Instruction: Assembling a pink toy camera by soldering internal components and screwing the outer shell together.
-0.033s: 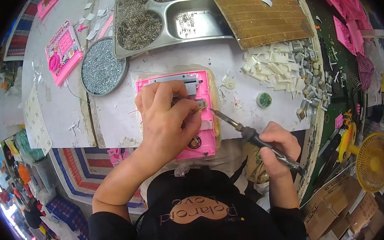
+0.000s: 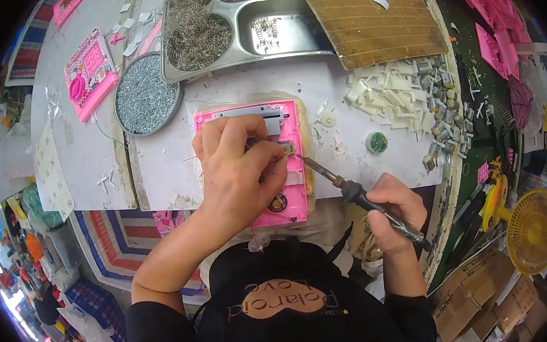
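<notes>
A pink plastic toy housing (image 2: pixel 298 198) lies face down on a pad at the table's front edge, with grey parts and a round speaker-like piece inside. Over it, my left hand (image 2: pixel 234 158) is closed, thumb and forefinger pinched beside a small grey metal part (image 2: pixel 288 147). What they pinch is too small to make out; a thin yellowish strand shows at the fingertips, and a red wire end sticks out left of the hand. My right hand (image 2: pixel 397 209) grips a soldering iron (image 2: pixel 355 192) by its black handle. Its tip is at the grey part, close to my left fingertips.
Beyond the housing stands a metal compartment tray (image 2: pixel 246 64) with springs. Left of it are a round dish of screws (image 2: pixel 147 94) and a pink toy (image 2: pixel 90 75). White plastic pieces (image 2: pixel 390 97), small motors (image 2: pixel 441 132) and a green-topped round tub (image 2: pixel 376 142) lie right.
The soldering iron and my right hand have shifted very slightly up and to the left. My left hand and the housing have stayed in place.
</notes>
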`<state>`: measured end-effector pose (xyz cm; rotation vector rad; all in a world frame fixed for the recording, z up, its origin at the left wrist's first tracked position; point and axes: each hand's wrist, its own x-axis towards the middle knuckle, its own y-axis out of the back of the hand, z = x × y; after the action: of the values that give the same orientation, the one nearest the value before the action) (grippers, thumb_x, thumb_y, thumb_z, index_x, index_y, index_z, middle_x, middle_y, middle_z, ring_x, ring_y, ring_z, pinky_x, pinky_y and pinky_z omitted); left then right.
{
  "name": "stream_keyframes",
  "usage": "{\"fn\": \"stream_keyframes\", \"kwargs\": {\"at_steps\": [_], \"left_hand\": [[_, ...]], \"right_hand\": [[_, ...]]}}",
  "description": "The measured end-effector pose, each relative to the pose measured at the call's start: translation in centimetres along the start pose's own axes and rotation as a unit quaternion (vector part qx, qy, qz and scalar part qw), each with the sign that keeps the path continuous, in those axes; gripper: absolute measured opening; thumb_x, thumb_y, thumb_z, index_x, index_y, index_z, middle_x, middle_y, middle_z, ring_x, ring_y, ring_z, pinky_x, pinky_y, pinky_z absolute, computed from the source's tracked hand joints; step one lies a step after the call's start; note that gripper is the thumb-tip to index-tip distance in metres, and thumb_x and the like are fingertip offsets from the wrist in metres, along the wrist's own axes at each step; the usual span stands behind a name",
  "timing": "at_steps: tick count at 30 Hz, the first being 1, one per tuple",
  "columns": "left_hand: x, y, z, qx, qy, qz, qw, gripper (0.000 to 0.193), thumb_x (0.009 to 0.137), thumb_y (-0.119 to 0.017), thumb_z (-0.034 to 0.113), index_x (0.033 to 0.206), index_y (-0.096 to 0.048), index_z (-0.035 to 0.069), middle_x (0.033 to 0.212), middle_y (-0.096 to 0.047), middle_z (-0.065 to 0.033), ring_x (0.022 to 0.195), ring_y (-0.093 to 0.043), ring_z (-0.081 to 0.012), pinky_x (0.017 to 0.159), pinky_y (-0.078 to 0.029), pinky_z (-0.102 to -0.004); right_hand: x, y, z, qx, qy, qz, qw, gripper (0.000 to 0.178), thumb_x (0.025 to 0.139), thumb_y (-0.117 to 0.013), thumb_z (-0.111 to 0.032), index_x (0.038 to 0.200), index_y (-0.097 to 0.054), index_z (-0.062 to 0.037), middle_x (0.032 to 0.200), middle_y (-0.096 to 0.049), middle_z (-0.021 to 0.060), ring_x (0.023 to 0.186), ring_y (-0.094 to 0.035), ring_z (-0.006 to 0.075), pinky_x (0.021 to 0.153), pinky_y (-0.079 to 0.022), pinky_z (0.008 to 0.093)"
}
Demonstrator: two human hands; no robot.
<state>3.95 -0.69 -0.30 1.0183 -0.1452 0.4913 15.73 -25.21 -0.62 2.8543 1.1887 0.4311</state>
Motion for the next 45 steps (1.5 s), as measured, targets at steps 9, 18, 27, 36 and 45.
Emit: {"fn": "stream_keyframes", "kwargs": {"at_steps": [9,18,27,36,45], "left_hand": [[-0.1,0.0,-0.1,0.000,-0.006,0.002,1.000,0.019,0.067,-0.082,0.010,0.084,-0.073,0.012,0.104,-0.058,-0.0026,0.100,-0.049,-0.0280,0.089,-0.035,-0.0429],[-0.1,0.0,0.0,0.010,-0.005,-0.004,1.000,0.019,0.068,-0.082,0.010,0.084,-0.072,0.013,0.104,-0.057,-0.0027,0.102,-0.050,-0.0281,0.090,-0.035,-0.0432],[-0.1,0.0,0.1,0.017,-0.008,0.003,1.000,0.019,0.068,-0.083,0.011,0.084,-0.072,0.013,0.104,-0.058,-0.0026,0.101,-0.050,-0.0276,0.089,-0.035,-0.0430],[-0.2,0.1,0.3,0.023,-0.006,0.007,1.000,0.018,0.068,-0.083,0.011,0.083,-0.072,0.013,0.104,-0.059,-0.0025,0.099,-0.052,-0.0272,0.089,-0.035,-0.0439],[-0.2,0.2,0.5,0.028,0.001,0.001,1.000,0.015,0.070,-0.082,0.013,0.082,-0.073,0.013,0.106,-0.060,-0.0024,0.101,-0.054,-0.0269,0.090,-0.035,-0.0444]], "right_hand": [[0.5,-0.4,0.1,-0.019,0.031,-0.016,0.999,0.024,0.078,-0.076,-0.005,0.101,-0.069,0.0021,0.071,-0.059,0.0066,0.060,-0.049,0.0159,0.054,-0.036,0.0283],[1.1,-0.6,-0.4,-0.081,0.081,-0.037,0.993,0.026,0.077,-0.077,-0.005,0.101,-0.070,0.0004,0.069,-0.060,0.0068,0.056,-0.053,0.0199,0.052,-0.040,0.0304],[0.6,0.1,-0.4,-0.095,0.116,-0.019,0.988,0.026,0.077,-0.078,-0.006,0.100,-0.069,0.0006,0.068,-0.059,0.0074,0.055,-0.051,0.0207,0.052,-0.040,0.0311],[0.6,1.0,-1.1,-0.092,0.119,-0.004,0.989,0.025,0.079,-0.078,-0.008,0.099,-0.069,0.0019,0.067,-0.059,0.0069,0.056,-0.052,0.0199,0.052,-0.040,0.0303],[1.2,1.2,-1.4,-0.097,0.129,-0.008,0.987,0.026,0.079,-0.079,-0.012,0.100,-0.070,0.0015,0.066,-0.059,0.0065,0.054,-0.052,0.0202,0.051,-0.041,0.0309]]}}
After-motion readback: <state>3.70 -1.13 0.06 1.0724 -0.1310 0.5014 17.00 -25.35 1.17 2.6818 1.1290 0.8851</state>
